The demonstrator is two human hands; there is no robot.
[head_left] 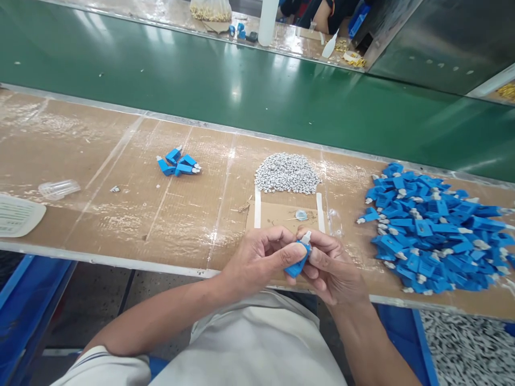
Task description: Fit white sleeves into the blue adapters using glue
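Observation:
Between my two hands is a blue plastic part with a white tip (pixel 296 262), held just above the table's front edge. My left hand (pixel 265 257) grips it with the thumb laid across its face. The fingers of my right hand (pixel 332 262) pinch it from the other side, near the tip; whether they hold a small piece as well is hidden. Beyond my hands lies a heap of small grey-white pieces (pixel 287 172). A small round dish (pixel 301 215) with a thin stick sits on the cardboard between two white tape strips.
A large pile of blue parts (pixel 434 230) covers the table's right side. Several similar parts (pixel 179 162) lie left of centre. A clear plastic cup (pixel 59 188) and a pale tray (pixel 20 215) are far left. A green conveyor belt (pixel 193 80) runs behind; another person's arm (pixel 323 17) shows beyond.

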